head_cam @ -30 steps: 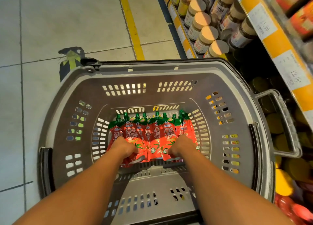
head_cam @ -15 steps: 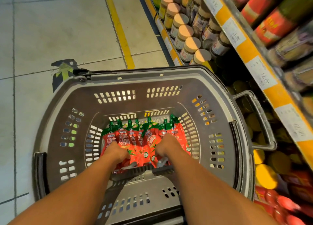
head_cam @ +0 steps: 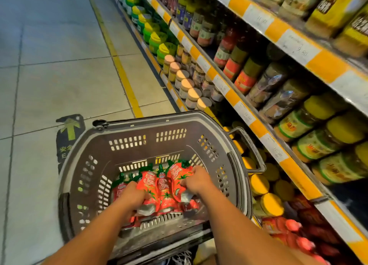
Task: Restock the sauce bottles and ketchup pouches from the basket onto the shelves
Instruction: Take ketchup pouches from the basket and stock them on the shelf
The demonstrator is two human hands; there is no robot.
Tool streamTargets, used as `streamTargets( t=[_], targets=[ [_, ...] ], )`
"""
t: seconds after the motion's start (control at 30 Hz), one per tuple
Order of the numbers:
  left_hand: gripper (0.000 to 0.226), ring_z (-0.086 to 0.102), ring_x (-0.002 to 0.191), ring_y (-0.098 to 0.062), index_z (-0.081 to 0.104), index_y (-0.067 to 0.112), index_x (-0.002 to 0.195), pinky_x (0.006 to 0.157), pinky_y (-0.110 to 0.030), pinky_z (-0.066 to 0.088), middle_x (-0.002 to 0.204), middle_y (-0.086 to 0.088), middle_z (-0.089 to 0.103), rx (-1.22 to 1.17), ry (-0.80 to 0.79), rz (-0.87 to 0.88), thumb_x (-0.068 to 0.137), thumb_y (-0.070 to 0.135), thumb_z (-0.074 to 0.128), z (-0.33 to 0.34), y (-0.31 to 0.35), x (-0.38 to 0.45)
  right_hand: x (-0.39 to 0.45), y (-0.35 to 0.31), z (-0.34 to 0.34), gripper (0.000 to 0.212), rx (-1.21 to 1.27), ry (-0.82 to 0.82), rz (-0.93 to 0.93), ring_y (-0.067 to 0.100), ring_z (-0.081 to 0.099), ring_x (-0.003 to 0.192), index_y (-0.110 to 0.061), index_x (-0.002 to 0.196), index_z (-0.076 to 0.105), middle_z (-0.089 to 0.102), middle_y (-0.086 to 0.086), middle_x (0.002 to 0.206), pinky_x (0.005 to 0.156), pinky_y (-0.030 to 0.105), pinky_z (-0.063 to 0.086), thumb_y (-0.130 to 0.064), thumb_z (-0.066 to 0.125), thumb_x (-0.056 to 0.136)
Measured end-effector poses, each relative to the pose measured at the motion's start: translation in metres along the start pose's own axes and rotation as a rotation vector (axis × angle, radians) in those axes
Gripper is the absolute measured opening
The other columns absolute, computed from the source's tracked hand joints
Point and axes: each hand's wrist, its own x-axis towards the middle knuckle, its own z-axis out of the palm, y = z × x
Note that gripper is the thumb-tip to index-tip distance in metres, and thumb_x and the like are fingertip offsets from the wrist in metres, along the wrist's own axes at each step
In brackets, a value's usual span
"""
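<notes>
A grey plastic basket (head_cam: pixel 139 143) sits on the floor in front of me, beside the shelves (head_cam: pixel 256 129). Inside it lie several red ketchup pouches (head_cam: pixel 148 185) with green tops. My left hand (head_cam: pixel 130 195) grips the lower ends of the pouches on the left. My right hand (head_cam: pixel 196 180) grips the pouches on the right, which stand tilted up above the others. No sauce bottle shows in the basket.
The shelves on the right hold jars with beige lids (head_cam: pixel 188 85), green-lidded jars (head_cam: pixel 153 37), yellow-lidded jars (head_cam: pixel 316 107) and red packs (head_cam: pixel 288 231) at the bottom. A yellow floor line (head_cam: pixel 123 79) and an arrow sticker (head_cam: pixel 69 129) lie left of them.
Both hands have gathered the pouches and raised them a little, the right-hand bunch higher and further right. My view has swung up toward the shelves.
</notes>
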Motion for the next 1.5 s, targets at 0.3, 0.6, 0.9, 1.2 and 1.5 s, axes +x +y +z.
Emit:
streamTargets(
  t=[0.3,0.6,0.9,1.2,1.5],
  targets=[
    [0.022,0.071,0.072,-0.036,0.056,0.007,0.114,0.053,-0.039,0.055,0.094,-0.024,0.073,-0.333,-0.136,0.25,0.097,0.014,0.067,-0.013,0.05,-0.079,-0.081,0.005,-0.063,0.029,0.401,0.224,-0.117,0.024,0.052,0.079,-0.015,0.09,0.047,0.052,0.006,0.087,0.065,0.036,0.038,-0.036,0.066,0.098],
    [0.02,0.073,0.081,-0.033,0.062,0.011,0.113,0.079,-0.048,0.058,0.094,-0.018,0.076,-0.409,-0.237,0.543,0.098,0.023,0.068,-0.003,0.107,-0.171,-0.177,0.026,-0.121,0.025,0.778,0.452,-0.192,0.018,0.068,0.077,-0.017,0.102,0.065,0.071,0.005,0.099,0.062,0.03,0.05,-0.032,0.076,0.085],
    [0.029,0.071,0.088,-0.038,0.059,0.005,0.119,0.087,-0.057,0.054,0.11,-0.025,0.074,-0.406,-0.506,0.672,0.093,0.013,0.07,0.054,0.15,-0.242,-0.26,0.116,-0.177,0.027,1.129,0.576,-0.201,0.03,0.073,0.083,-0.014,0.103,0.065,0.075,0.013,0.097,0.08,0.055,0.06,-0.012,0.08,0.08],
    [0.026,0.074,0.096,-0.043,0.065,0.006,0.119,0.085,-0.06,0.06,0.106,-0.02,0.076,-0.164,-0.73,0.741,0.094,0.011,0.07,0.154,0.158,-0.31,-0.317,0.229,-0.203,0.028,1.224,0.685,-0.108,0.031,0.077,0.079,-0.014,0.114,0.061,0.077,0.014,0.103,0.075,0.05,0.057,-0.003,0.071,0.09],
    [0.03,0.072,0.094,-0.038,0.067,0.004,0.118,0.09,-0.055,0.055,0.108,-0.021,0.076,-0.09,-0.778,0.746,0.09,-0.007,0.066,0.246,0.157,-0.326,-0.332,0.288,-0.211,0.037,1.268,0.752,-0.072,0.029,0.078,0.08,-0.01,0.118,0.066,0.078,0.012,0.103,0.058,0.04,0.059,0.012,0.062,0.089]
  ],
)
